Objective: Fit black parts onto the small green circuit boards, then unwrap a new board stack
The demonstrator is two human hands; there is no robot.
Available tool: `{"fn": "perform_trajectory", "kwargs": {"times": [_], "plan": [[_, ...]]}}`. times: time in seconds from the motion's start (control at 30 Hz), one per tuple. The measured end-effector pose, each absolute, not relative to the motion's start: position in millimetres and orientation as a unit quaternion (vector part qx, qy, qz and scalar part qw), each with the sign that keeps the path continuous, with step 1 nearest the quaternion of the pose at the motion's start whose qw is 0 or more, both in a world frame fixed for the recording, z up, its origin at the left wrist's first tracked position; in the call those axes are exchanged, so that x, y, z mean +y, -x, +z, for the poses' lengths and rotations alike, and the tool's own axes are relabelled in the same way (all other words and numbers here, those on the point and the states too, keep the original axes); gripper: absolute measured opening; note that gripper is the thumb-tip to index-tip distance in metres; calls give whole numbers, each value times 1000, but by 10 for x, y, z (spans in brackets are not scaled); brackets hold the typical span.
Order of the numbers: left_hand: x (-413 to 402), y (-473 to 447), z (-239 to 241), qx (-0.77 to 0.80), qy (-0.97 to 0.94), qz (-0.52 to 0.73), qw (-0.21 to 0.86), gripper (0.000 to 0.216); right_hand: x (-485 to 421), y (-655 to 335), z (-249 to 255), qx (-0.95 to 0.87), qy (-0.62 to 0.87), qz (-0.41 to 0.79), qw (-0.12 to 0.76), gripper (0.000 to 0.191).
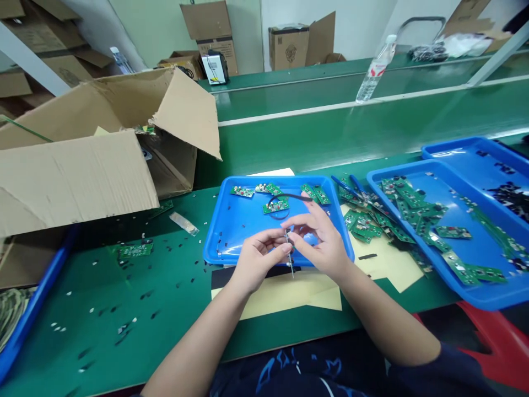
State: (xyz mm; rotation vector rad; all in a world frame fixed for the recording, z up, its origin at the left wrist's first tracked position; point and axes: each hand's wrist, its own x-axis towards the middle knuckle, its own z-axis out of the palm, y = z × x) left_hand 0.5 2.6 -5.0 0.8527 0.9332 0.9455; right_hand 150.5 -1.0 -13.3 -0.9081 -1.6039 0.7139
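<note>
Left hand: your left hand point(258, 259) is at the lower centre of the frame, over the near edge of the small blue tray point(231, 242); thumb and forefinger are pressed together and pinch a thin metal strip point(290, 253).
Right hand: your right hand point(320, 237) is just beside the left one; its fingertips are closed on the upper end of the same strip, the other fingers are curled loosely.
Metal strip: it stands almost upright between your two hands, and its lower end points to the yellow paper point(289, 292) under the tray.
Small blue tray: it lies in the centre of the frame and holds some green circuit boards point(275, 205) along its far side.
Large blue tray: the large blue tray point(487, 253) is at the right of the frame, with many green boards inside; a second blue tray is behind it.
Board pile: a heap of loose boards point(363, 220) lies between the two trays.
Cardboard box: an open cardboard box point(103, 149) is at the upper left.
Water bottle: a plastic water bottle point(376, 69) stands at the upper right, on the far belt.
Table surface: the green mat point(103, 309) has many small dark and white bits on it at the lower left.
</note>
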Motion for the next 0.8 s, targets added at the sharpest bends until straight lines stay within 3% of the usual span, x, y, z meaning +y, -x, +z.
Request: {"fn": "perform_trajectory", "kwargs": {"times": [0.2,0.3,0.4,0.5,0.57,0.63,0.7,0.8], "plan": [[31,-28,-75,416,-381,372,737,45,60,-1597,-88,-636,410,383,529,54],[35,-41,-70,410,-408,367,729,50,102,-2027,68,-642,493,314,497,54],[50,-30,-51,419,-442,383,695,39,119,-2687,177,-610,630,167,451,57],[66,-11,-42,418,-458,401,675,32,133,-3306,142,-565,762,28,314,57],[75,-3,-49,417,-458,413,668,34,146,-3570,70,-549,808,12,212,56],[84,1,-61,419,-453,424,662,36,166,-3674,-2,-539,825,3,168,56],[94,5,-69,421,-455,433,655,36,195,-3612,-57,-539,825,-17,172,60],[101,14,-66,419,-464,445,641,35,281,-3246,-125,-570,780,-6,259,74]]}}
